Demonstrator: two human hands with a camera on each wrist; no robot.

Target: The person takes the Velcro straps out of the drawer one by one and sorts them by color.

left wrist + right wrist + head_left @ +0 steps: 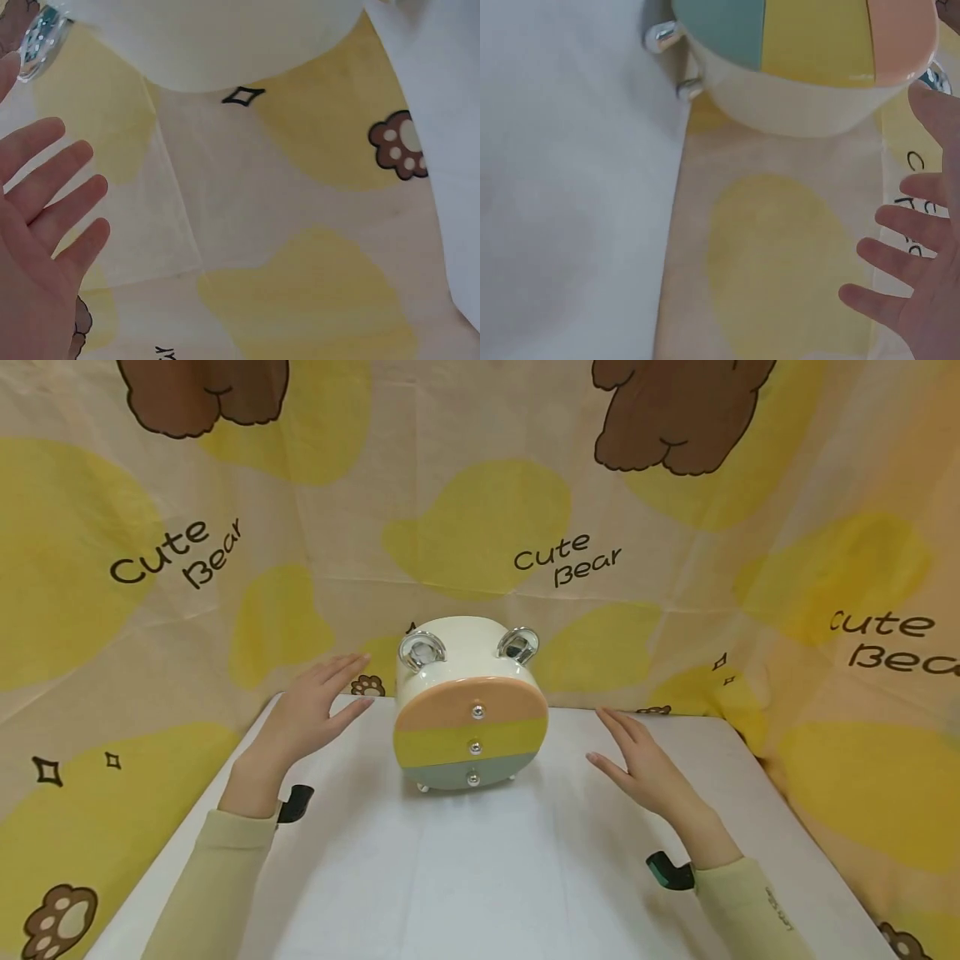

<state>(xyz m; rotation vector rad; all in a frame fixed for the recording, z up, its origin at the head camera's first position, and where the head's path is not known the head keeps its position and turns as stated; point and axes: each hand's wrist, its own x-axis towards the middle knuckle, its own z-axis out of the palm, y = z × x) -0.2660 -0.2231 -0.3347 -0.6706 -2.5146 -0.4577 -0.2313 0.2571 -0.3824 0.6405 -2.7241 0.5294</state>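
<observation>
A small rounded drawer box (468,727) stands upright on short silver feet at the back of the white table. Its front has three bands, an orange drawer (438,708), a yellow drawer (435,745) and a grey-green drawer (438,774), each with a silver knob. Two silver ears top the cream body. My left hand (311,706) hovers to the left of the box, fingers straight and apart from it. On the other side my right hand (648,768) is held with fingers extended, also apart from the box. Neither hand holds anything.
The white table (480,885) runs up to a cloth backdrop (465,527) printed with bears, paws and "Cute Bear" lettering. That cloth also rises along both sides. A dark wrist camera (296,803) sits at the left cuff, another camera (670,871) at the right.
</observation>
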